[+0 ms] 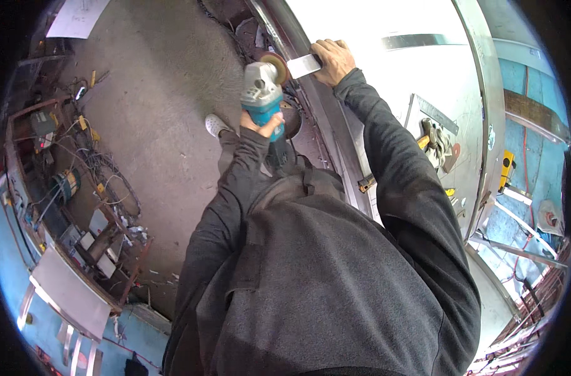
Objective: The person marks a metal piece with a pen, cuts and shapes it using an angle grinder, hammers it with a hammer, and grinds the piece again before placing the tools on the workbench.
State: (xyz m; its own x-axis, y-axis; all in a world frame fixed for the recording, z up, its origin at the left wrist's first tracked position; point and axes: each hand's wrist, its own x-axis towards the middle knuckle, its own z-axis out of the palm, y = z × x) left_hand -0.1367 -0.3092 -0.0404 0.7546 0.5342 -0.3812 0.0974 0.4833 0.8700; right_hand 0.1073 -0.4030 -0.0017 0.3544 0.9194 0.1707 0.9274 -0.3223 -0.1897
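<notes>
My left hand point(264, 124) is wrapped round the teal body of an angle grinder point(262, 94), its grey metal head pointing away from me. The grinder's brownish disc point(276, 67) sits against or right beside the left end of a short, flat, shiny metal piece point(304, 66); I cannot tell whether they touch. My right hand point(334, 61) grips the other end of that piece at the edge of a white-topped workbench point(385, 75). Part of the piece is hidden under my right fingers.
On the bench lie a metal square point(437, 116), work gloves point(437, 141) and a loose metal strip point(423, 41). Tangled cables point(100, 160) and a rusty frame with scrap point(103, 244) are on the floor at left. A yellow level point(506, 168) is at the right.
</notes>
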